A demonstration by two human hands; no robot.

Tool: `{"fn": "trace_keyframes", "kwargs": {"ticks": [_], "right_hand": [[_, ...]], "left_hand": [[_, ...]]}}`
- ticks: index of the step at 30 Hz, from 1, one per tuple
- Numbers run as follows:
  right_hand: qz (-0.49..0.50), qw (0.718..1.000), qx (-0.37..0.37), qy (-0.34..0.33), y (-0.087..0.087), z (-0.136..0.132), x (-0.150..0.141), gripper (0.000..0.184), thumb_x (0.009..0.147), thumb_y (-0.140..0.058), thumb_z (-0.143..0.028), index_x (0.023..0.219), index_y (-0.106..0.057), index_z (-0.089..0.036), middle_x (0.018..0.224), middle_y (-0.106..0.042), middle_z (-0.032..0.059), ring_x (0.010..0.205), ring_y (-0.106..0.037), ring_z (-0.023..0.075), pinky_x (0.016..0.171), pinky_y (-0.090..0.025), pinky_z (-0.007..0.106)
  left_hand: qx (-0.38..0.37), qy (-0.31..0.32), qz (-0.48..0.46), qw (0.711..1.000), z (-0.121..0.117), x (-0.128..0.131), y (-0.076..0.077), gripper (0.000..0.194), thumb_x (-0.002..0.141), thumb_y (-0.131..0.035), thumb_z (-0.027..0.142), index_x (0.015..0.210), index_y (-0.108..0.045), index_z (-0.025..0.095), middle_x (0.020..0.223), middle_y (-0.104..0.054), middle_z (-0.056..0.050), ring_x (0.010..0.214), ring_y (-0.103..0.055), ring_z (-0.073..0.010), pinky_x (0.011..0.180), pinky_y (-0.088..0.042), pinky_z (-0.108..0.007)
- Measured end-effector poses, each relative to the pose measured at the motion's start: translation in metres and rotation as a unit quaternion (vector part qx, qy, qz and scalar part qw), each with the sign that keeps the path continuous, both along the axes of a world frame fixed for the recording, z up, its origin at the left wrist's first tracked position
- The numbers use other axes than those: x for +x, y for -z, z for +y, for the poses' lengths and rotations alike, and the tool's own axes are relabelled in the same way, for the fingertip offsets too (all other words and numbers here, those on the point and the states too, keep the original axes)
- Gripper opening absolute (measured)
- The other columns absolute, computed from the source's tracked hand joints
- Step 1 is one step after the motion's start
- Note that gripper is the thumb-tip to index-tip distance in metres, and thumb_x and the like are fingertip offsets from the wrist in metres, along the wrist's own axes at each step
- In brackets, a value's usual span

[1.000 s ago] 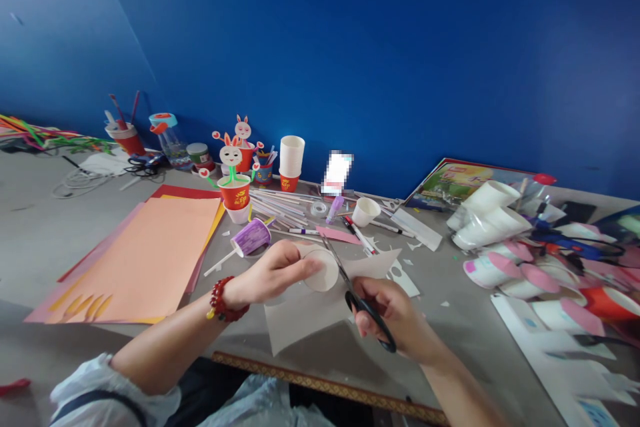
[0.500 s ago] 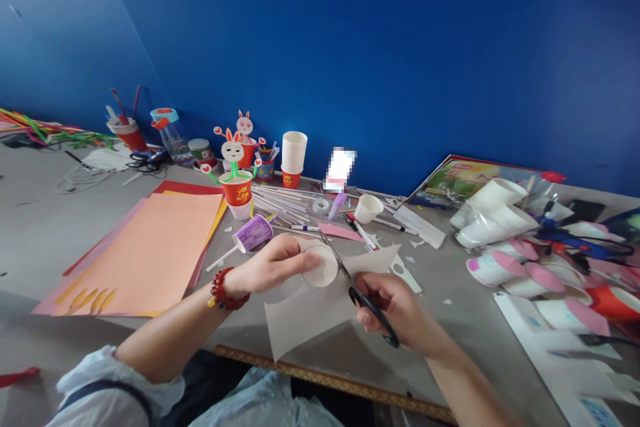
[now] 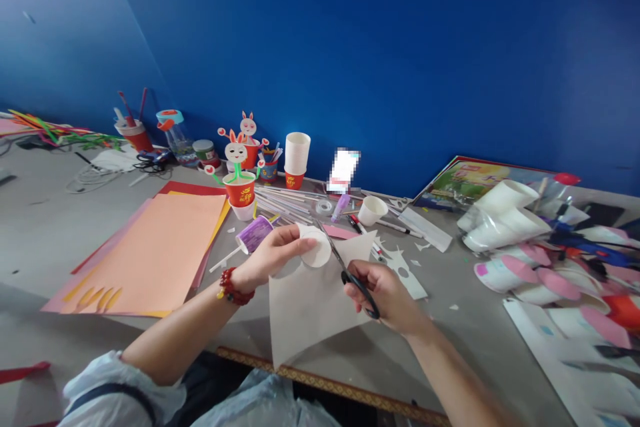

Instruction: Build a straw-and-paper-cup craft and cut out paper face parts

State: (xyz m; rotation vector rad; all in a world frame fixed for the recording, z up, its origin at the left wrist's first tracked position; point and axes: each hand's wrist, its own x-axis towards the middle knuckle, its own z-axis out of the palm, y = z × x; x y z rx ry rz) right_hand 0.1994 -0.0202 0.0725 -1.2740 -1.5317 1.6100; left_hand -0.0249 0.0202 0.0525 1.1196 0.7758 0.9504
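Between thumb and fingers, my left hand (image 3: 274, 255) pinches a round white paper circle (image 3: 317, 253) at the upper edge of a white paper sheet (image 3: 313, 310). Whether the circle is still joined to the sheet I cannot tell. My right hand (image 3: 385, 295) is closed round the black handles of a pair of scissors (image 3: 361, 288). Its blades lie along the right side of the circle, pointing up and left, over the paper. The sheet hangs above the table's front edge, with a curved notch below my left fingers.
Coloured paper sheets (image 3: 160, 240) lie at left beside a purple cup (image 3: 255, 233). Behind stand rabbit-decorated red cups (image 3: 241, 195) and stacked white cups (image 3: 297, 152). White paper scraps (image 3: 403, 270) lie right of my hands, with pink-and-white cups (image 3: 537, 287) farther right.
The sheet has turned, and its right corner has shifted left. My right hand and the scissors have moved left and slightly up, and the circle sits a little higher.
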Motion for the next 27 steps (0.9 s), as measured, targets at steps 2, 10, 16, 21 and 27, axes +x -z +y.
{"fn": "trace_keyframes", "kwargs": {"ticks": [2, 10, 16, 21, 27], "right_hand": [[-0.001, 1.000, -0.002, 0.018, 0.003, 0.003, -0.004, 0.055, 0.065, -0.082, -0.058, 0.061, -0.041, -0.022, 0.052, -0.052, -0.0055, 0.041, -0.041, 0.0055, 0.035, -0.026, 0.017], [-0.023, 0.998, 0.020, 0.060, 0.026, 0.006, -0.016, 0.049, 0.071, -0.077, -0.054, 0.062, -0.041, -0.022, 0.049, -0.052, -0.0062, 0.034, -0.036, 0.0038, 0.030, -0.026, 0.017], [0.002, 0.998, -0.028, 0.060, 0.025, 0.000, -0.020, 0.057, 0.064, -0.076, -0.069, 0.065, -0.044, -0.022, 0.049, -0.053, -0.0063, 0.032, -0.036, 0.0038, 0.030, -0.027, 0.016], [0.021, 0.998, -0.040, 0.039, 0.017, -0.004, -0.015, 0.059, 0.067, -0.074, -0.072, 0.068, -0.046, -0.021, 0.053, -0.053, -0.0066, 0.034, -0.038, 0.0034, 0.030, -0.029, 0.015], [0.026, 0.999, -0.039, 0.016, 0.022, 0.000, -0.010, 0.058, 0.070, -0.072, -0.073, 0.071, -0.047, -0.020, 0.055, -0.054, -0.0067, 0.036, -0.039, 0.0034, 0.032, -0.033, 0.015]], "left_hand": [[-0.004, -0.043, -0.039, 0.998, -0.001, -0.001, 0.002, 0.038, 0.084, -0.067, 0.054, 0.088, -0.070, 0.016, 0.082, -0.069, -0.004, 0.075, -0.061, -0.0155, 0.069, -0.047, -0.024], [0.033, -0.043, 0.035, 0.998, -0.014, -0.015, 0.001, 0.032, 0.082, -0.073, 0.044, 0.100, -0.073, 0.018, 0.099, -0.072, -0.006, 0.095, -0.061, -0.0205, 0.086, -0.045, -0.028], [0.028, -0.112, 0.070, 0.991, -0.012, -0.006, 0.010, 0.033, 0.083, -0.070, 0.049, 0.083, -0.069, 0.015, 0.082, -0.067, -0.002, 0.076, -0.055, -0.0142, 0.071, -0.042, -0.023], [0.053, -0.083, 0.125, 0.987, -0.007, -0.008, 0.002, 0.035, 0.085, -0.068, 0.049, 0.081, -0.064, 0.015, 0.073, -0.059, 0.001, 0.067, -0.047, -0.0115, 0.061, -0.035, -0.022], [0.084, -0.066, 0.176, 0.979, -0.005, -0.008, -0.004, 0.037, 0.088, -0.063, 0.049, 0.075, -0.058, 0.015, 0.066, -0.048, 0.003, 0.061, -0.037, -0.0100, 0.054, -0.028, -0.022]]}}
